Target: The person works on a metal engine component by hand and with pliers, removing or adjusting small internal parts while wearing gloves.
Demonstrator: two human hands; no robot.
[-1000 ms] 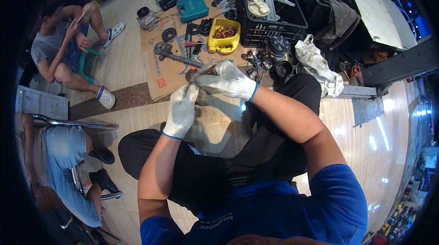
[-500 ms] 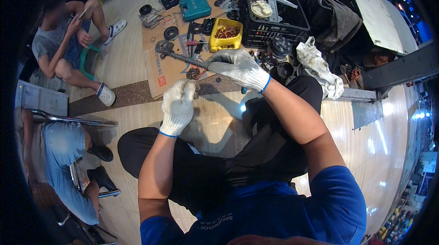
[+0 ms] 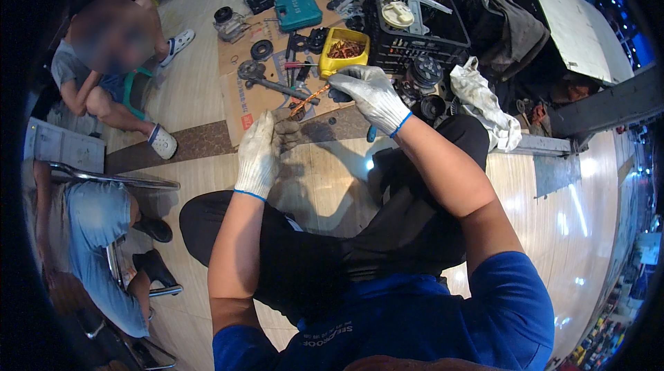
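My gloved right hand (image 3: 373, 97) is closed at the fingertips around a strand of copper wire (image 3: 311, 97). The strand slants down to the left from its fingers. My gloved left hand (image 3: 261, 151) is open, its dark palm side turned toward the wire and its fingers slightly bent. The wire's lower end comes near those fingers; I cannot tell whether they touch. Beneath the wire, a long dark metal tool with a round head (image 3: 256, 73) lies on a cardboard sheet (image 3: 238, 97). Just beyond my right hand stands a cut-open yellow jug (image 3: 333, 66) with copper pieces inside.
A teal case (image 3: 299, 11), a dark ring (image 3: 261, 50) and other metal parts lie on the cardboard. To the right stand black crates (image 3: 415, 49), a white cloth (image 3: 477, 97) and a metal beam (image 3: 602, 109). Two people sit at the left, one on a green stool (image 3: 136, 87).
My left hand has moved slightly left and its fingers have spread from a pinch. Bright copper wire now shows stretching from my right fingers, which have shifted slightly.
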